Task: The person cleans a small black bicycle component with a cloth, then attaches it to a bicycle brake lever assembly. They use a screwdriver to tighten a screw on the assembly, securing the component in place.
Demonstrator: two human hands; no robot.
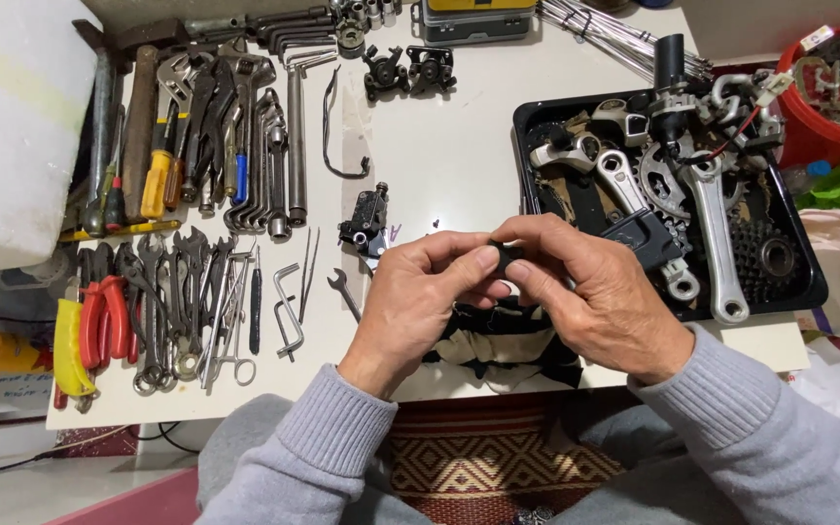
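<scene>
Both hands are meeting over the near edge of the worktop [459, 126]. Left hand [418, 297] and right hand [590, 292] are pinching one small black part [509, 259] between thumb and forefinger tips, each hand closing on its own side. Most of the part is hidden by the fingertips; shape cannot be made out beyond small, dark and rounded.

Handling, as judged: light, rigid, likely plastic or rubber-faced metal, possibly greasy and so slippery. Too small for a full grip; a fingertip pinch on opposite sides looks like the only workable hold, and easy to drop.

Directly below the hands a black-and-cream cloth [503, 345] is lying at the worktop edge. Just left, a black brake caliper [367, 222] and a small spanner [344, 292] are resting on the surface. To the right, a black tray [814, 287] is holding cranks, chainrings and a cassette. Far left, rows of spanners, pliers and screwdrivers [192, 165] are laid out; red-handled pliers [104, 321] nearest the edge.
</scene>
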